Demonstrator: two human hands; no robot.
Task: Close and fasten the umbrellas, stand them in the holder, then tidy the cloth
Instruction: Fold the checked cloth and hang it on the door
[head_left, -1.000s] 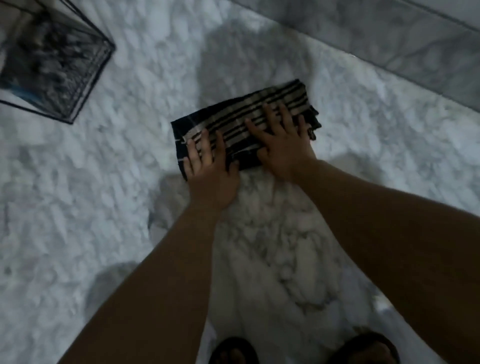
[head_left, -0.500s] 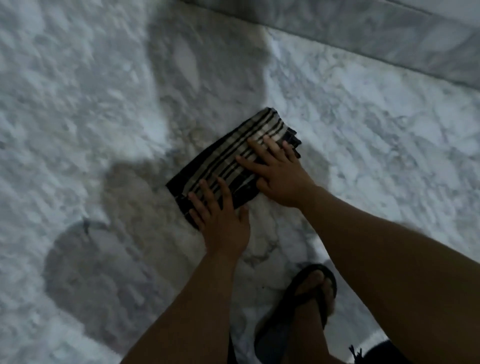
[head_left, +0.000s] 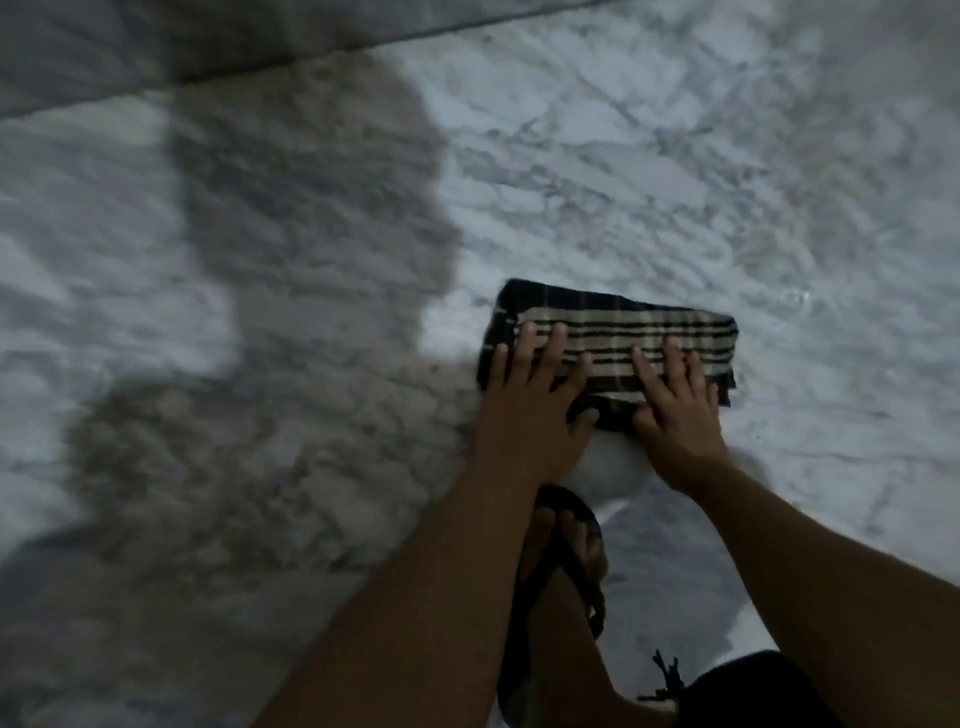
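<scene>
A folded striped cloth (head_left: 613, 348) lies flat on the marble floor (head_left: 675, 156), out in the middle of it, well away from the step (head_left: 156, 47) that runs along the floor's far edge. The cloth is dark with pale bands running along its length.

The left hand (head_left: 530, 400) rests palm down on the cloth's left end, fingers straight and spread, thumb lying along the near edge. It grasps nothing; it only presses on the fabric. The right hand (head_left: 675, 410) lies the same way on the right half, fingers straight and a little fanned, flat on the stripes, gripping nothing. The two hands are near each other, with a strip of cloth showing between them.

Just nearer than the cloth, a foot in a dark sandal (head_left: 561, 571) stands on the floor between the forearms. A broad shadow (head_left: 285, 312) covers the floor to the left.
</scene>
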